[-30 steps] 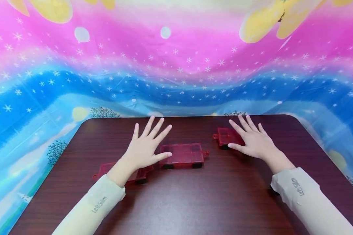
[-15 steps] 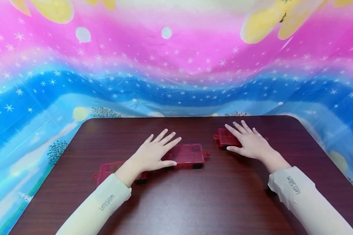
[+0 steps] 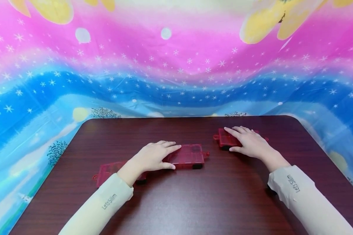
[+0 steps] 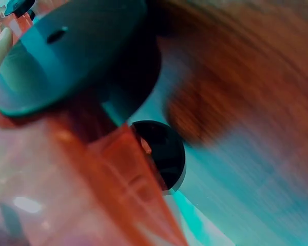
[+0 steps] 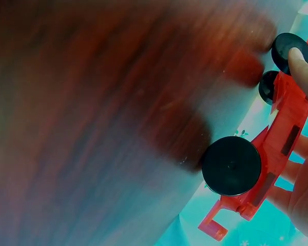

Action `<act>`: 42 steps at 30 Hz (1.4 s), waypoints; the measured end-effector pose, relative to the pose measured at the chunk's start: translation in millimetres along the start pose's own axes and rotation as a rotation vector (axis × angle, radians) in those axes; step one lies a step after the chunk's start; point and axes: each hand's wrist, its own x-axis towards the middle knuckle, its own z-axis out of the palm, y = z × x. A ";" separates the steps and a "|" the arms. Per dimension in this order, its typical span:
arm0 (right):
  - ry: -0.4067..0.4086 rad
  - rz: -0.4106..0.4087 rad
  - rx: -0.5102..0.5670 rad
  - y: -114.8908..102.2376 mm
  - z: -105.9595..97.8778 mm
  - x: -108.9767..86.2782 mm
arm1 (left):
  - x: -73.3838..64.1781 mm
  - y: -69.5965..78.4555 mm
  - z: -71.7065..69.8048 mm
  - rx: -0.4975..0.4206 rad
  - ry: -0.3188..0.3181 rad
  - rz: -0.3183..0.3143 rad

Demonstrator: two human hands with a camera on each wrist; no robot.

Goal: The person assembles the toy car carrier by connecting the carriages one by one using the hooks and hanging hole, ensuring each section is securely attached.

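Note:
Three flat, see-through red toy wagons with black wheels are on the dark wood table. In the head view my left hand (image 3: 153, 156) grips the left end of the middle wagon (image 3: 191, 153), fingers over its top and far edge, thumb at the near side. My left forearm partly hides the left wagon (image 3: 106, 169), which fills the left wrist view with its black wheel (image 4: 66, 56). At the far right, my right hand (image 3: 251, 143) holds the right wagon (image 3: 223, 137). The right wrist view shows its thumb on a wheel and fingers along the wagon's other side (image 5: 285, 133).
The brown wood table (image 3: 194, 202) has rounded far corners. Behind and beside it hangs a pink and blue cloth (image 3: 176, 75) with snowflakes. A small coupling (image 3: 206, 153) sticks out from the middle wagon's right end, and a loop (image 3: 215, 137) from the right wagon's left end.
Both spread hands have come down onto the wagons, the left moving right and nearer, the right slightly nearer. Their fingers have closed in. The wagons stay in place.

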 end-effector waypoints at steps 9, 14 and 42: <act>-0.005 -0.006 -0.030 1.3 -4.3 -3.2 | 1.4 0.2 -1.6 -0.045 -0.020 0.007; -0.007 -0.002 -0.035 1.8 -5.7 -5.5 | 2.1 0.5 -2.6 -0.056 -0.027 0.008; 0.041 -0.029 -0.048 -13.8 -16.3 -29.9 | 3.3 0.3 -0.4 -0.123 -0.048 -0.015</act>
